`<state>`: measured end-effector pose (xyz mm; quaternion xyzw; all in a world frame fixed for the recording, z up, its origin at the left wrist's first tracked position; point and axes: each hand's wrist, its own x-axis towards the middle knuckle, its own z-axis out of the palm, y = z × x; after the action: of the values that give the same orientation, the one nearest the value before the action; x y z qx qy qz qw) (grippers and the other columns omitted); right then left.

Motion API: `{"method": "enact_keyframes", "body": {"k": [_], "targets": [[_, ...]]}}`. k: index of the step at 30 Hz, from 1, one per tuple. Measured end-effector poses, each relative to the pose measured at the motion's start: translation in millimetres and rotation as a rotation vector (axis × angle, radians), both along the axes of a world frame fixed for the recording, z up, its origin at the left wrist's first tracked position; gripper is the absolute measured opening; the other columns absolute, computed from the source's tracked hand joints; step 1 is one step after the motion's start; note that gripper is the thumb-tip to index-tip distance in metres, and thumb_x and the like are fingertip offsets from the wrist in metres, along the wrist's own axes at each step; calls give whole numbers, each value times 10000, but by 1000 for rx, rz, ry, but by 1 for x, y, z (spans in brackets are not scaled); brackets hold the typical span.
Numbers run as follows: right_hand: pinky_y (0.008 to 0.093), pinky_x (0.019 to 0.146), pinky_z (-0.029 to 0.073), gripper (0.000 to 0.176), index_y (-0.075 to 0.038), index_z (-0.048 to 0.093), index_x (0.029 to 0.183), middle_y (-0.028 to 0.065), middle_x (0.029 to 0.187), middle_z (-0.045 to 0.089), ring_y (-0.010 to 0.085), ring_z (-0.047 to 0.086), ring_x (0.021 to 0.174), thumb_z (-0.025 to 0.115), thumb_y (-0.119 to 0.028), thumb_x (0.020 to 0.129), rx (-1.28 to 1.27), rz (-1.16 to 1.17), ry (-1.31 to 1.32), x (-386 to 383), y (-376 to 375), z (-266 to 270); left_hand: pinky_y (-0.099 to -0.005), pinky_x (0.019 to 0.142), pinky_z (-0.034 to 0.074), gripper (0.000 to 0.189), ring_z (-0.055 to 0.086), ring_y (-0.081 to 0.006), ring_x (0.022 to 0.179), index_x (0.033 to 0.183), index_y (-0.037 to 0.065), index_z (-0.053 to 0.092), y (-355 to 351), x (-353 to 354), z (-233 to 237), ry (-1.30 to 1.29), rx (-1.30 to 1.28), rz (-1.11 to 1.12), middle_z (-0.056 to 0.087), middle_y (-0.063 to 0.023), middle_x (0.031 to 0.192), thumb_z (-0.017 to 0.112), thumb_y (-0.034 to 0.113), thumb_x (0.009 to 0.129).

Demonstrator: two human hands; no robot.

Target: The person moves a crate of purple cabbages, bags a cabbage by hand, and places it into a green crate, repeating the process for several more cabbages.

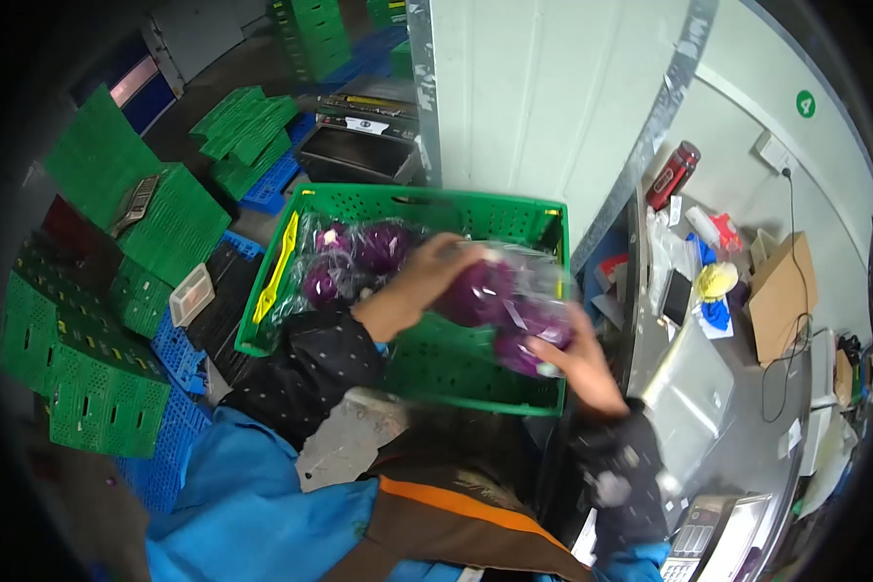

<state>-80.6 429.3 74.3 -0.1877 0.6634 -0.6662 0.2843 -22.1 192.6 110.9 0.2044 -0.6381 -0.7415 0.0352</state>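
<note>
My left hand (425,278) is closed on a red cabbage (477,293) in clear plastic wrap, gripping it from the left and top. Another wrapped red cabbage (525,341) sits in my right hand (589,364), its fingers and thumb curled around the right side. The two cabbages press against each other over the right part of a green plastic crate (397,388). Several more wrapped cabbages (383,244) lie in the crate's left half, partly hidden behind my left forearm. Motion blurs the held cabbages slightly.
Right of the crate, a counter (640,291) carries a red thermos (673,175), a phone (677,296), a cardboard piece (783,301) and a scale (698,538). Green crates (107,388) stack at left on blue pallets (179,354). A white wall panel (543,97) stands behind.
</note>
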Motion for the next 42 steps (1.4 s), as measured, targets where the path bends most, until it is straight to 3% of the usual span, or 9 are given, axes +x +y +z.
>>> {"method": "enact_keyframes", "body": {"k": [6, 11, 15, 22, 26, 31, 33, 37, 42], "targets": [[358, 806, 498, 509, -13, 375, 1289, 89, 1071, 601, 210, 603, 944, 591, -57, 829, -162, 223, -684, -34, -147, -152, -331, 887, 430, 835, 545, -235, 1037, 1209, -5, 468, -124, -19, -119, -232, -562, -66, 568, -157, 1121, 837, 408, 584], [303, 822, 466, 560, 8, 429, 1249, 121, 1050, 599, 198, 595, 939, 682, -115, 765, 131, 4, -555, -16, -166, -158, -432, 987, 351, 948, 417, -388, 1172, 1251, 32, 457, -140, -17, -161, -370, -1183, -94, 496, -210, 1231, 746, 605, 554], [322, 804, 473, 540, -3, 451, 1225, 135, 1018, 611, 215, 606, 895, 678, -154, 759, 382, -47, 163, 2, -147, -130, -441, 1014, 297, 857, 372, -385, 1183, 1270, 46, 441, -115, -27, -122, -399, -1586, -118, 445, -191, 1280, 783, 452, 597], [381, 774, 477, 282, -42, 593, 1022, 166, 921, 628, 293, 616, 872, 606, -123, 752, 87, 40, 176, 75, -43, -63, -264, 671, 502, 162, 657, -163, 731, 939, -27, 653, 100, -94, -40, 418, -496, -671, 675, -143, 817, 633, 42, 794], [400, 792, 474, 301, -41, 587, 1041, 167, 951, 632, 334, 607, 893, 615, -170, 771, 237, -47, 303, 124, 59, -46, -304, 603, 484, 155, 645, -279, 666, 864, 15, 664, 273, -56, -25, 652, -423, -1138, 633, -180, 749, 629, 125, 761], [384, 875, 444, 339, -40, 573, 1103, 178, 1031, 617, 319, 578, 1003, 592, -229, 823, 409, -461, 39, 233, 225, -31, -361, 646, 512, 228, 647, -304, 678, 811, -10, 668, 435, 39, -110, 726, -464, -1629, 654, -176, 737, 659, 193, 708], [328, 795, 486, 358, -56, 562, 1129, 108, 997, 638, 211, 616, 895, 652, -168, 802, 468, -663, -188, 293, 294, -29, -399, 743, 487, 247, 621, -315, 790, 796, -1, 646, 464, 69, -139, 608, -1025, -1830, 641, -145, 762, 667, 198, 652], [249, 686, 490, 380, -42, 531, 1181, 64, 980, 626, 122, 591, 791, 606, -64, 809, 544, -1305, -285, 436, 453, -51, -393, 739, 493, 265, 554, -294, 916, 909, 64, 601, 474, 94, -233, 947, -1393, -1665, 571, -128, 943, 657, 124, 657], [403, 730, 490, 452, -102, 494, 1205, 82, 1021, 595, 235, 583, 894, 668, -215, 803, 401, -2025, -514, 559, 619, -80, -432, 753, 467, 326, 529, -337, 899, 957, 43, 542, 485, 105, -163, 772, -1359, -1716, 527, -152, 971, 631, 58, 644]]}}
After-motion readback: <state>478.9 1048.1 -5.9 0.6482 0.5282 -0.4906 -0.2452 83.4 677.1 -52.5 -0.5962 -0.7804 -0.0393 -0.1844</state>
